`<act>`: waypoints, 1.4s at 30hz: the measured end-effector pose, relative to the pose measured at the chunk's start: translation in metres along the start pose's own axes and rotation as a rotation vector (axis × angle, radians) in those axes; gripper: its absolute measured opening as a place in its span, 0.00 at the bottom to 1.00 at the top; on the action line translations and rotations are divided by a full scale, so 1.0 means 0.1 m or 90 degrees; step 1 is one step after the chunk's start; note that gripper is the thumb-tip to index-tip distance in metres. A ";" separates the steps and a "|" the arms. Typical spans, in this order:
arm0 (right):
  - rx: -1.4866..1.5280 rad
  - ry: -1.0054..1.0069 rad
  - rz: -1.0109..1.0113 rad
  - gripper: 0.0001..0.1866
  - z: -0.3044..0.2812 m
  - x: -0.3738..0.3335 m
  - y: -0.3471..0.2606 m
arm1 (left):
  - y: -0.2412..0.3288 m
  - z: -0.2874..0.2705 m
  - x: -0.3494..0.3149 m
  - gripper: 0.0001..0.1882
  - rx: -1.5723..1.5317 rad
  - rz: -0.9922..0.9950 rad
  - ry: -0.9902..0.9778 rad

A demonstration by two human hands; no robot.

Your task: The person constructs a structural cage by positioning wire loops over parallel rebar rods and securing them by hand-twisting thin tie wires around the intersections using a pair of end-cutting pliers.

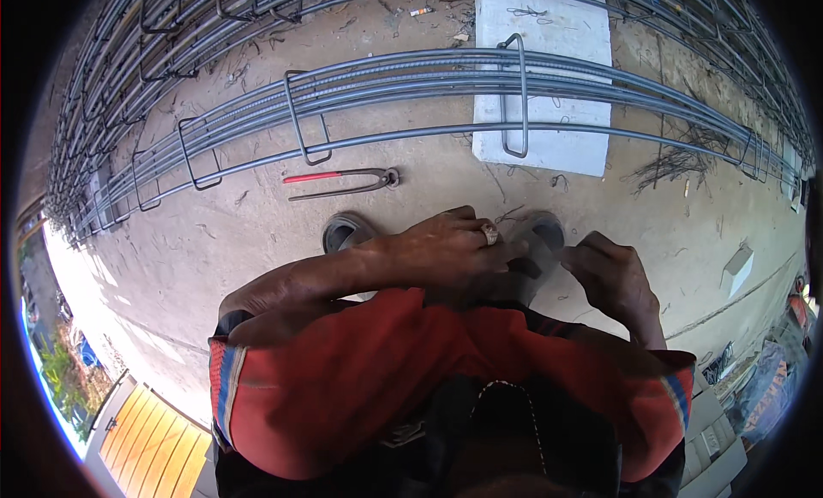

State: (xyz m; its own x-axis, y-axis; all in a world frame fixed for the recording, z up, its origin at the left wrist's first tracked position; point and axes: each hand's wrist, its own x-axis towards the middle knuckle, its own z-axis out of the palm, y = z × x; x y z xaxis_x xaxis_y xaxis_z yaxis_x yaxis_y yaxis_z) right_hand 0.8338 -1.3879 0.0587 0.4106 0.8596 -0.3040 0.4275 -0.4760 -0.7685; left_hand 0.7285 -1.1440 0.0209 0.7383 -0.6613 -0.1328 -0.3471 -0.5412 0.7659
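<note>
My left hand [450, 245], with a ring on one finger, reaches across in front of my body. Its fingers are curled together, and their tips are partly hidden and blurred. To the right, apart from it, my right hand [613, 275] is closed with thumb and fingers pressed together. What either hand holds, if anything, is too small or hidden to make out. On the floor beyond my left hand lie end-cutting pincers [343, 181], one handle red and one dark. Farther off runs a long bundle of steel bars [394, 85] with rectangular stirrups [296, 112] around it.
A white board [544, 151] lies under the bars. Loose tie wires [681, 168] are heaped at the right. More stacked rebar cages [111, 87] curve along the far side. My shoes [347, 232] stand on the concrete floor. A small pale block [737, 268] lies at the right.
</note>
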 end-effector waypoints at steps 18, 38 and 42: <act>-0.067 -0.037 -0.037 0.09 0.37 0.23 0.09 | -0.36 -0.09 -0.26 0.18 0.101 0.036 0.077; -0.060 0.320 0.080 0.23 0.03 0.64 0.14 | -0.84 -0.24 0.19 0.30 0.070 -0.304 0.171; -0.093 0.333 -0.093 0.32 -0.03 0.86 0.60 | -0.83 -0.43 -0.01 0.33 0.170 -0.281 0.146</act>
State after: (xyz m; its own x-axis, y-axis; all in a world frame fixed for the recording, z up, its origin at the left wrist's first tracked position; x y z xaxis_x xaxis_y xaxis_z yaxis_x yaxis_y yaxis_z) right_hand 0.8972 -1.3434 -0.0117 0.6678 0.7293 0.1488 0.6016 -0.4111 -0.6848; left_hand 0.7814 -1.0763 -0.0156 0.9432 -0.2291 -0.2407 -0.0900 -0.8734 0.4787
